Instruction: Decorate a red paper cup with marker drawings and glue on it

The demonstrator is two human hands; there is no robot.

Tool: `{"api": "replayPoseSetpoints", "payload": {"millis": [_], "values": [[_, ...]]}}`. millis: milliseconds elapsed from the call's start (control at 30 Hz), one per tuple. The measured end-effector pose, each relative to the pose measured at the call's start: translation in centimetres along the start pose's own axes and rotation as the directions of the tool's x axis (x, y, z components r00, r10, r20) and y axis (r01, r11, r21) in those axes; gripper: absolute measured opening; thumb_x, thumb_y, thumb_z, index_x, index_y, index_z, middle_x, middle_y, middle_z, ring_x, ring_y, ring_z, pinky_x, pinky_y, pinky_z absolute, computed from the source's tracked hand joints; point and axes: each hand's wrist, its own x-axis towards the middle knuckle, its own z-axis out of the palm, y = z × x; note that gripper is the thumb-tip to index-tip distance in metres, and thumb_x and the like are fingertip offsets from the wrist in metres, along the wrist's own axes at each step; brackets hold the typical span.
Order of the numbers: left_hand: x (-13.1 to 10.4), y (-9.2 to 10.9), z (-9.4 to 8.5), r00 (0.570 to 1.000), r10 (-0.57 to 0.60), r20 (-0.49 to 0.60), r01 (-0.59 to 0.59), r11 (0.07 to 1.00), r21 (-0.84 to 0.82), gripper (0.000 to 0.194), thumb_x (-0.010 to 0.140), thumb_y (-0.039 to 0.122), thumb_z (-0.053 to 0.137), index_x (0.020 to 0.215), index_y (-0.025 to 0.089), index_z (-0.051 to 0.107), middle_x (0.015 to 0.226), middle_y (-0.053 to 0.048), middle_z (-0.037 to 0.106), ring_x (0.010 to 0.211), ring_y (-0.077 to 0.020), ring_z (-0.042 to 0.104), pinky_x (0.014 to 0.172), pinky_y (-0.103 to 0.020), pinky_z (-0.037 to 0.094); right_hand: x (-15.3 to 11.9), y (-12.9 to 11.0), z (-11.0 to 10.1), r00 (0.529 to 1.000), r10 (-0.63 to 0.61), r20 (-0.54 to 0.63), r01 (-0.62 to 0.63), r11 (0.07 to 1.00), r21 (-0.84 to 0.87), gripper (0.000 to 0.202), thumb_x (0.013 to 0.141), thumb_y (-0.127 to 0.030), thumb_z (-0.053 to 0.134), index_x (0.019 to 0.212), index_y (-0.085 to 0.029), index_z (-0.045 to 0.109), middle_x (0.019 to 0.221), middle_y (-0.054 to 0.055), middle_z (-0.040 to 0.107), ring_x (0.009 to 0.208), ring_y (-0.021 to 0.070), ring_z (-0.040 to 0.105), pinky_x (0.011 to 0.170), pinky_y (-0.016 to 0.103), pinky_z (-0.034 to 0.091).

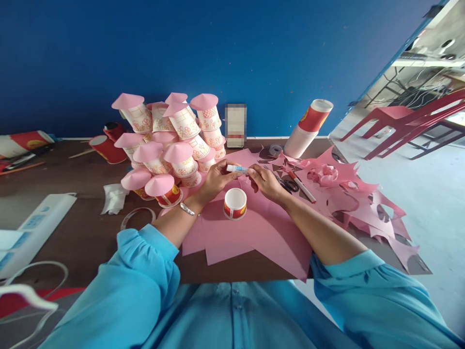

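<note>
My left hand [217, 178] and my right hand [265, 181] both grip a small white and blue glue stick [237, 168] held level between them, just above the pink paper sheets [250, 232]. A red and white paper cup [235, 203] stands upside down on the pink paper right below my hands. A silver bracelet sits on my left wrist.
A pile of paper cups topped with pink cones [167, 140] stands at the left of my hands. A tall stack of red cups [307, 128] leans at the back right. Scissors [288, 184], a marker [301, 186] and pink paper scraps [363, 203] lie to the right. A white power strip [36, 228] lies far left.
</note>
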Motion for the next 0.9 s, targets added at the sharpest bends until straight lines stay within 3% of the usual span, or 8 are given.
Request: {"api": "replayPoseSetpoints", "payload": {"millis": [167,267,367,467,600,667,767,900], "values": [[0.0,-0.4,-0.1,1.000,-0.003,0.009,0.003,1.000,-0.006,0.039,0.083,0.051,0.102,0.096,0.024,0.077,0.094,-0.002,0.078,0.090,-0.0201,0.073,0.088,-0.040,0.067,0.1,0.2,0.4,0.994,0.070,0.089,-0.087,0.973,0.212,0.089,0.088,-0.114,0.057,0.076,-0.026,0.056,0.059,-0.005,0.049,0.044,0.0131,0.051,0.042,0.028,0.042],[0.0,-0.5,-0.1,1.000,-0.013,0.001,0.013,1.000,-0.020,0.039,0.083,0.049,0.102,0.098,0.024,0.078,0.096,-0.002,0.079,0.092,-0.0204,0.074,0.087,-0.038,0.067,0.1,0.3,0.4,0.996,0.049,0.074,-0.067,0.963,0.262,0.086,0.088,-0.110,0.066,0.078,-0.024,0.060,0.062,-0.004,0.053,0.048,0.0128,0.055,0.045,0.028,0.046],[0.1,-0.7,-0.1,0.999,-0.035,0.015,0.035,0.998,-0.048,0.037,0.082,0.046,0.104,0.099,0.023,0.079,0.097,-0.002,0.081,0.088,-0.0184,0.073,0.083,-0.036,0.066,0.2,0.3,0.6,0.999,0.018,0.035,-0.028,0.955,0.296,0.081,0.086,-0.103,0.077,0.093,-0.023,0.069,0.073,-0.002,0.065,0.058,0.0134,0.062,0.053,0.027,0.053],[0.0,-0.8,-0.1,0.999,-0.041,0.030,0.043,0.997,-0.063,0.041,0.081,0.046,0.105,0.102,0.022,0.079,0.099,-0.003,0.081,0.085,-0.0179,0.073,0.081,-0.036,0.066,0.3,0.2,0.8,1.000,0.004,-0.002,-0.002,0.919,0.394,0.078,0.079,-0.092,0.095,0.109,-0.024,0.075,0.074,-0.005,0.068,0.060,0.0140,0.064,0.057,0.029,0.057],[-0.4,-0.5,-0.2,0.994,-0.075,0.083,0.088,0.983,-0.163,0.057,0.089,0.049,0.100,0.135,0.025,0.077,0.116,-0.006,0.086,0.096,-0.0211,0.079,0.091,-0.040,0.067,0.5,0.1,0.7,0.992,0.035,-0.121,0.038,0.831,0.554,0.071,0.072,-0.079,0.107,0.103,-0.024,0.075,0.073,-0.006,0.069,0.058,0.0119,0.061,0.061,0.029,0.060],[-0.5,-0.2,-0.1,0.992,-0.113,0.063,0.124,0.966,-0.226,0.054,0.097,0.050,0.093,0.142,0.025,0.076,0.124,-0.009,0.088,0.101,-0.0218,0.081,0.094,-0.040,0.067,0.6,0.1,0.4,0.982,0.060,-0.180,0.066,0.783,0.618,0.069,0.070,-0.074,0.110,0.100,-0.024,0.074,0.073,-0.008,0.067,0.057,0.0104,0.059,0.061,0.028,0.059],[-0.1,0.0,0.0,0.983,-0.184,-0.024,0.172,0.950,-0.260,0.039,0.102,0.046,0.085,0.133,0.023,0.080,0.123,-0.011,0.089,0.101,-0.0211,0.082,0.094,-0.037,0.066,0.8,0.1,0.1,0.970,0.079,-0.230,0.097,0.742,0.664,0.066,0.068,-0.069,0.111,0.097,-0.025,0.071,0.072,-0.009,0.063,0.056,0.0091,0.055,0.058,0.027,0.056],[0.6,0.2,0.0,0.945,-0.327,-0.022,0.313,0.920,-0.235,0.024,0.093,0.018,0.080,0.117,0.018,0.083,0.117,-0.011,0.090,0.099,-0.0201,0.083,0.097,-0.038,0.067,1.0,0.1,0.2,0.969,0.084,-0.233,0.102,0.720,0.686,0.060,0.069,-0.061,0.112,0.099,-0.026,0.072,0.066,-0.011,0.056,0.057,0.0102,0.050,0.060,0.027,0.058]]}}
